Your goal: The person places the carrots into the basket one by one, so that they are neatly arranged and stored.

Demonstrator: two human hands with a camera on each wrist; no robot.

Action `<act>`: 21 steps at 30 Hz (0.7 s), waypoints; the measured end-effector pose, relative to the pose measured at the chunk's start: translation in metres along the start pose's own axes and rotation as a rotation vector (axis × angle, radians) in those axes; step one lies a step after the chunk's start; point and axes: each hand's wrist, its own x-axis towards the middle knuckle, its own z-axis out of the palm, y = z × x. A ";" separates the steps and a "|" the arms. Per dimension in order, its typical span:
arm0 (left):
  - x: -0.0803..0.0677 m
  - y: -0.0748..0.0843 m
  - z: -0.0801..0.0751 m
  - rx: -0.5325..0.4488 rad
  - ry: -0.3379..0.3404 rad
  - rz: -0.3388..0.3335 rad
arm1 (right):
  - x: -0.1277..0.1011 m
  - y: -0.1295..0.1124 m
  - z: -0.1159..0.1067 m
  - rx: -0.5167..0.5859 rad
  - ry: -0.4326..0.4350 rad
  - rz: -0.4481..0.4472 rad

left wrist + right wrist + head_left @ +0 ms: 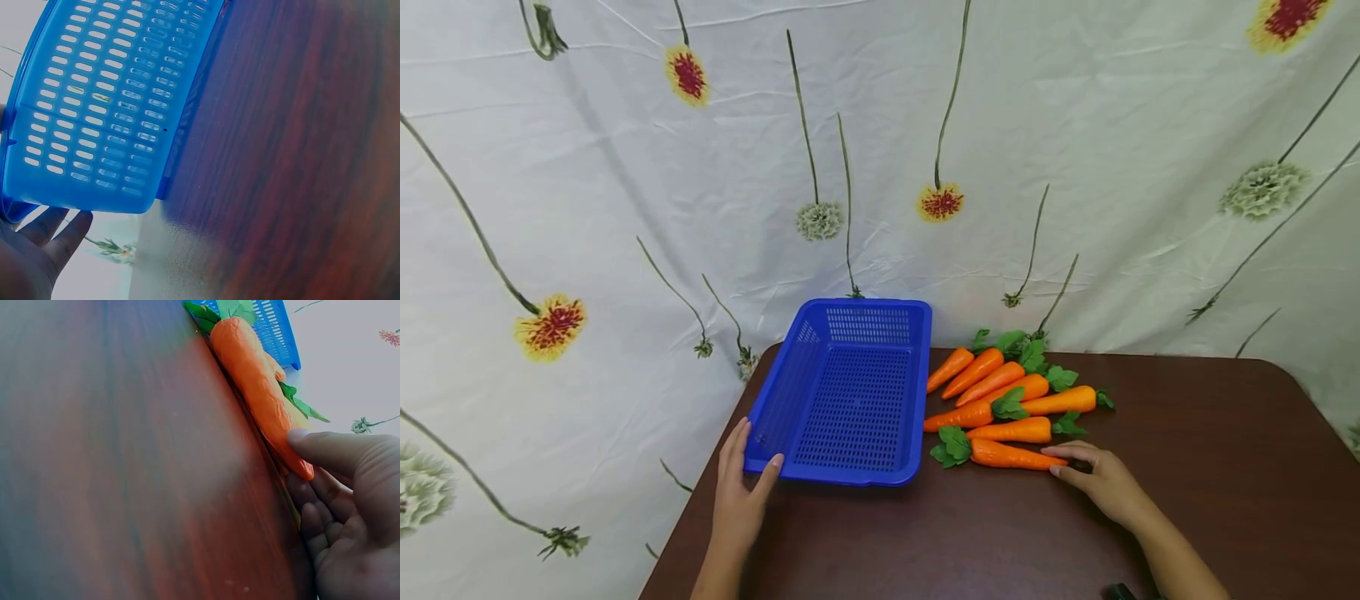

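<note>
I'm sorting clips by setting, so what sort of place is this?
Probably an indoor tabletop set up for filming, though the wider room isn't shown: a flower-print cloth hangs behind a dark table, which holds a blue basket and carrots.

no readable text in any of the views tbh, can't make out a label, brand, number or sign on the blue rectangular plastic basket [857,408], the green-leaved orange carrots [1011,430], the dark brown wood-grain desk [1187,458] or the white flower-print cloth [887,125]
</note>
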 end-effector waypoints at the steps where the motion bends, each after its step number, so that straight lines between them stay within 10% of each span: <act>1: 0.000 0.000 0.000 0.000 0.001 -0.001 | 0.000 0.000 0.000 0.006 -0.002 0.005; 21: -0.002 0.000 0.000 -0.003 -0.007 -0.006 | -0.005 -0.009 -0.009 0.075 0.100 -0.004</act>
